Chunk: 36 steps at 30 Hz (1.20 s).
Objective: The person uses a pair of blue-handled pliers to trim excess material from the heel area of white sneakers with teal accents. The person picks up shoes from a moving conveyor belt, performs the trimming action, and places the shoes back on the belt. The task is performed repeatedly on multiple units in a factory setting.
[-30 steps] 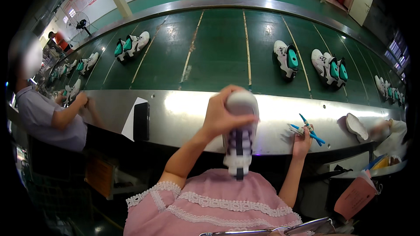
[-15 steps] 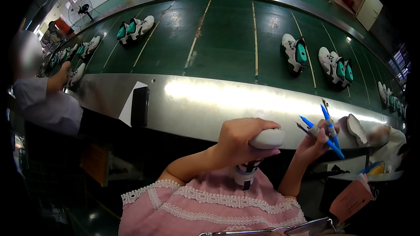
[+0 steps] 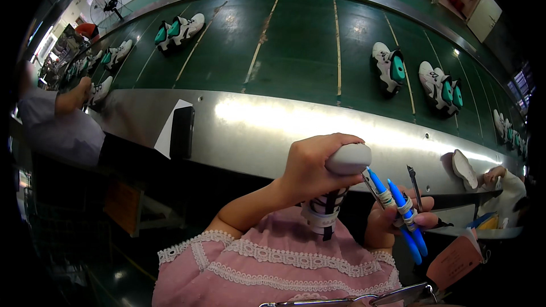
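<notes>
In front of my chest my left hand point(image 3: 311, 165) is wrapped round a white sneaker point(image 3: 349, 160). Its rounded light toe points up and away, and its dark-and-white strapped part hangs below by my pink top. Close to the toe, on its right, my right hand point(image 3: 382, 223) grips two blue pens point(image 3: 405, 207) bound with pale wrapping. Thin dark pointed tips stick up beside the pens, one near the toe and one farther right. Whether the pen tips touch the sneaker I cannot tell.
A green conveyor belt point(image 3: 296, 51) carries pairs of white sneakers with teal insides. Along it runs a metal ledge point(image 3: 273, 125) with a black phone point(image 3: 182, 132) and a pale sole-shaped piece point(image 3: 464, 169). Co-workers' arms show at left point(image 3: 74, 96) and right point(image 3: 493, 176).
My right hand has come down and left, turning the pens closer to the sneaker. My left hand has lifted and tilted the sneaker's toe slightly.
</notes>
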{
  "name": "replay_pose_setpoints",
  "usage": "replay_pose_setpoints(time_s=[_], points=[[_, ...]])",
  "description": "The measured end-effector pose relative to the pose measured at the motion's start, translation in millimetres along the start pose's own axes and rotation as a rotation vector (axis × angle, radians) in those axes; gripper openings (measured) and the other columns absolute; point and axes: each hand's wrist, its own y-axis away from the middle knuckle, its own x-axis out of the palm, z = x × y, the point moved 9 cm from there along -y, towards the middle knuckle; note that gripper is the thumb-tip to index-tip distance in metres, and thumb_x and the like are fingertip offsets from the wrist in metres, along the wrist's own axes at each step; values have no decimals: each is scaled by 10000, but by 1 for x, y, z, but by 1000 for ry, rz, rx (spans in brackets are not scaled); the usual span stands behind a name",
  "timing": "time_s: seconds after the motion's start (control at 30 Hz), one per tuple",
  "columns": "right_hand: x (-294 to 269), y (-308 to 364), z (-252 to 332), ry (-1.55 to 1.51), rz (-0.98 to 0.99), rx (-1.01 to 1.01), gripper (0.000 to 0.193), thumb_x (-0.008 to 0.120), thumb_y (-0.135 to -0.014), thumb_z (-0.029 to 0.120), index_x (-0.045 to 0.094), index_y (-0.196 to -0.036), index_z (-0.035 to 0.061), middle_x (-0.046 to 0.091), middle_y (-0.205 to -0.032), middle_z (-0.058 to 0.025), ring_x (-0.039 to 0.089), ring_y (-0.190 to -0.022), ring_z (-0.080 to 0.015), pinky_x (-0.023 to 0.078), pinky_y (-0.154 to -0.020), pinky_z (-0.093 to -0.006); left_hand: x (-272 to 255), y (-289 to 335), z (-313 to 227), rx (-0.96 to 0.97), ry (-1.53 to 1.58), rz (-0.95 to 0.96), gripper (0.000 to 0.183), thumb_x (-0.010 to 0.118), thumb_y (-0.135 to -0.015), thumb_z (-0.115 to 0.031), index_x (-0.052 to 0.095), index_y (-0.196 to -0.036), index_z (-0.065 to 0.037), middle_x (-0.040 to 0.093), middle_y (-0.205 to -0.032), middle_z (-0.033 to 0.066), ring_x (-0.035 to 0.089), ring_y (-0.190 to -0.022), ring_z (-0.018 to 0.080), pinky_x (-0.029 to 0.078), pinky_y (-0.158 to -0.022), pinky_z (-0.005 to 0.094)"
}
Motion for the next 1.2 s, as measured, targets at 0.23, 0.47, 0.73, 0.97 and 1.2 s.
replay_pose_setpoints(time_s=[0.23, 0.47, 0.73, 0.97, 1.2], points=[[1, 2, 4, 55, 32, -26, 402, 649, -761, 144, 278, -918, 137, 325, -811, -5, 394, -578, -88, 339, -457, -183, -2, 3, -8, 42, 11, -10, 464, 808, -560, -90, 618, -979, -31, 654, -880, 116, 649, -764, 225, 511, -671, 278], [1, 4, 12, 133, -15, 16, 357, 605, -766, 172, 273, -888, 123, 330, -799, -20, 376, -531, -111, 327, -460, -225, -6, 8, -11, 70, -15, -10, 446, 806, -581, -133, 620, -975, -38, 646, -840, 123, 643, -727, 243, 508, -635, 287], [5, 11, 13, 209, -15, 6, 400, 609, -775, 223, 247, -889, 96, 323, -787, -26, 400, -588, -132, 322, -540, -248, -14, 8, -9, 89, -17, -24, 451, 806, -581, -139, 620, -980, -38, 648, -844, 121, 643, -724, 243, 509, -629, 290], [12, 10, 14, 131, -39, 41, 392, 612, -775, 231, 256, -867, 96, 321, -789, -16, 399, -631, -121, 309, -581, -249, -17, 8, -8, 98, -4, -16, 450, 804, -575, -134, 626, -976, -36, 650, -862, 119, 645, -731, 243, 512, -632, 292], [5, 4, 14, -299, -41, -109, 373, 702, -703, 54, 380, -891, 59, 471, -747, -73, 519, -554, -160, 466, -435, -249, -20, 11, -9, 112, -8, -4, 434, 800, -587, -139, 626, -969, -28, 650, -880, 121, 642, -735, 252, 516, -647, 297]])
